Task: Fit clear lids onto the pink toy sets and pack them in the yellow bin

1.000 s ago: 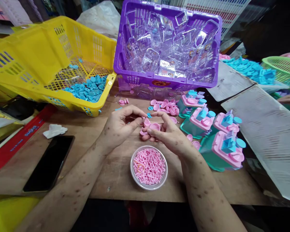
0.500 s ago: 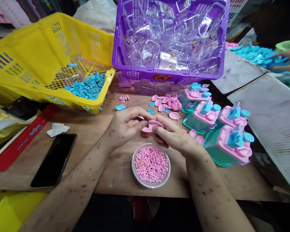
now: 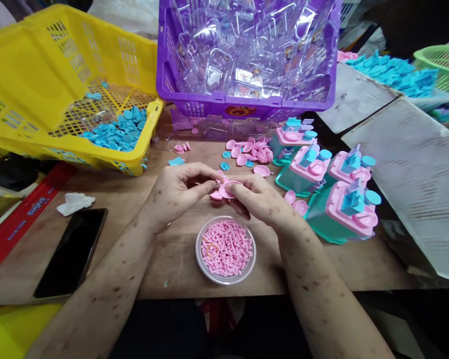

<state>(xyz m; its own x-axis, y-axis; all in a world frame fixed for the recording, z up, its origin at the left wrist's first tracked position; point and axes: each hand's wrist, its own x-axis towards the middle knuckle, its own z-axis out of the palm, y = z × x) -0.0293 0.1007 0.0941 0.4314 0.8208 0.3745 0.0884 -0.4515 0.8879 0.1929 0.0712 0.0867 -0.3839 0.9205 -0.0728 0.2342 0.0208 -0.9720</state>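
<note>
My right hand [image 3: 256, 199] grips a pink oval piece [image 3: 230, 189] between thumb and fingers, above the brown table. Touching its left side, my left hand [image 3: 187, 192] pinches a small pink part whose shape is mostly hidden by the fingertips. Just below both hands stands a round clear tub [image 3: 226, 249] full of small pink pieces, with an orange ring on top. Beyond the hands lies a pile of pink oval pieces [image 3: 252, 149] with several blue discs among them. Several teal boxes with pink lids [image 3: 349, 209] stand to the right.
A yellow basket [image 3: 151, 124] with blue caps is at the back left, and a purple basket [image 3: 247, 107] of clear plastic cases at the back. On the left lie a phone [image 3: 73, 252], white tissue [image 3: 76, 203] and a red box [image 3: 28, 219]. Blue parts [image 3: 396, 75] lie back right.
The whole view has shifted, so things appear further left and slightly higher. My fingers have moved a little around the pink pieces. The other person's hand at the right has left the blue parts.
</note>
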